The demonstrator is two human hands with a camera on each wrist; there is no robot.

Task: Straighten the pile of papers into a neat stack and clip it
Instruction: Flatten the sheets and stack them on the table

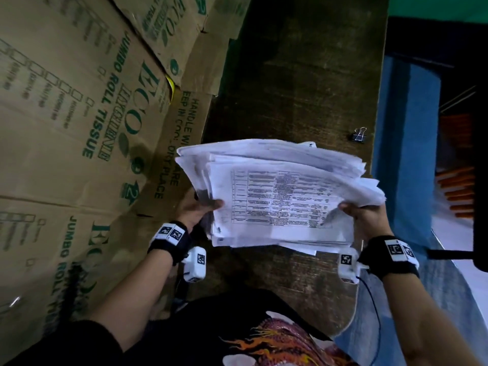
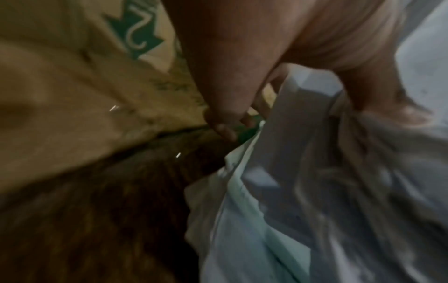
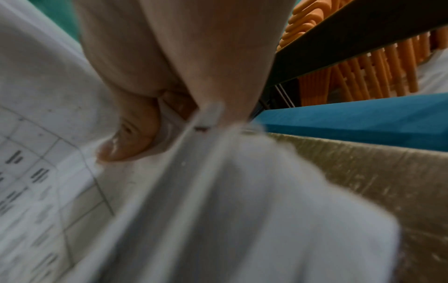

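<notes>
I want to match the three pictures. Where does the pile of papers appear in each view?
Head: pile of papers at centre, held between both hands.
Left wrist: lower right, under the thumb.
Right wrist: left and lower centre; printed table at left.
Shared landmark: the dark wooden table.

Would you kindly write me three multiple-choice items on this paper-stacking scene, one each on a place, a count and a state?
1. Where does the binder clip lie?
A. on the wooden table, beyond the papers, near its right edge
B. clipped onto the papers
C. on a cardboard box

2. How many hands hold the pile of papers?
A. none
B. one
C. two

3. What state are the papers in?
A. neatly squared
B. uneven, edges fanned out
C. rolled into a tube

Answers:
1 A, the clip sits alone on the wood.
2 C, the left hand and right hand each grip a side.
3 B, sheet edges stick out unevenly.
</notes>
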